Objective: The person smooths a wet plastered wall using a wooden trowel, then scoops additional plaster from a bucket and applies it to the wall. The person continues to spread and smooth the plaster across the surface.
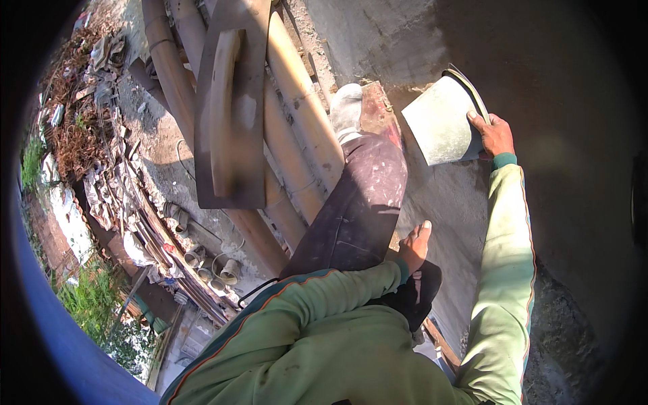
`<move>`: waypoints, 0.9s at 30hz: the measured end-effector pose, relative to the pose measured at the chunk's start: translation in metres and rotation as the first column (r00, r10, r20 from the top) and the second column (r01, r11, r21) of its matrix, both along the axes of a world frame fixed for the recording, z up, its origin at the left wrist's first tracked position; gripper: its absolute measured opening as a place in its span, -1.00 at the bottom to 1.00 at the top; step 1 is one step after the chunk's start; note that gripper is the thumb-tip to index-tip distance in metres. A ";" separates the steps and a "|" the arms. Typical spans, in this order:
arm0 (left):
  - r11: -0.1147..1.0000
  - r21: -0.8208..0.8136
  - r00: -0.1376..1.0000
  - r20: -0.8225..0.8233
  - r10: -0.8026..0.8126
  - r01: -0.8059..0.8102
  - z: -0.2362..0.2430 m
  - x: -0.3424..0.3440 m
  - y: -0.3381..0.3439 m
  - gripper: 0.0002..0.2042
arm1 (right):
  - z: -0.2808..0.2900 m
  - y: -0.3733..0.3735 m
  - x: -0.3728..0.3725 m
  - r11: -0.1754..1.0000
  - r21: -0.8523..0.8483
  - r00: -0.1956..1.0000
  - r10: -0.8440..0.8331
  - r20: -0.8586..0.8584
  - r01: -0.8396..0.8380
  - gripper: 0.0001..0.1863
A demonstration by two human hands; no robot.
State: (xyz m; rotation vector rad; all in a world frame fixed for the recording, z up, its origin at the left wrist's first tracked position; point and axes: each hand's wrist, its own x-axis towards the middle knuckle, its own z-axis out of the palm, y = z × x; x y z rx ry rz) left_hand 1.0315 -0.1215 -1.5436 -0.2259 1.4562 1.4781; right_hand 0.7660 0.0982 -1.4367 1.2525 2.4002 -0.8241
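In my right hand (496, 137) is a pale grey bucket (442, 121), gripped at its dark rim with the thumb on the outside. The bucket is tipped on its side, mouth toward the grey wall on the right; its inside is hidden. My left hand (413, 248) is beside my bent legs, a digit stretched out and nothing visible in it; some fingers are hidden. A plastering float (253, 108) with a long wooden handle (223, 115) appears over the bamboo poles at upper left, out of reach of both hands.
Thick bamboo poles (304, 115) run diagonally beside my leg. My white-covered foot (346, 111) is next to a reddish-stained block (378, 111). The plastered wall (553, 135) fills the right side. Far below left lie several buckets (229, 271), rubble and rusty scrap (81, 135).
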 end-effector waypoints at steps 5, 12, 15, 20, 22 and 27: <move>0.999 0.021 0.993 -0.112 -0.035 0.038 -0.012 0.012 0.000 -0.48 | -0.014 0.006 0.067 0.987 0.135 0.996 0.087 0.035 -0.091 -0.39; 0.997 -0.060 0.795 -0.606 -0.004 -0.042 -0.050 0.047 0.004 -0.48 | -0.008 0.004 0.132 0.985 0.165 0.981 0.018 0.192 -0.050 -0.38; 0.988 0.003 0.964 0.218 0.151 -0.155 -0.002 0.001 -0.006 -0.58 | -0.030 0.023 0.159 0.972 0.230 0.973 -0.003 0.233 -0.052 -0.33; 0.983 -0.025 0.875 0.451 0.174 -0.182 0.004 -0.006 -0.005 -0.53 | -0.015 0.003 0.116 0.984 0.161 0.946 0.018 0.323 -0.074 -0.24; 0.974 0.003 0.877 0.435 0.203 -0.227 -0.007 0.003 -0.004 -0.51 | -0.021 0.006 0.106 0.988 0.138 0.939 0.023 0.344 -0.075 -0.23; 0.981 -0.034 0.859 0.477 0.186 -0.193 0.037 -0.035 -0.013 -0.51 | -0.054 0.033 0.130 0.988 0.154 0.939 -0.049 0.341 -0.004 -0.12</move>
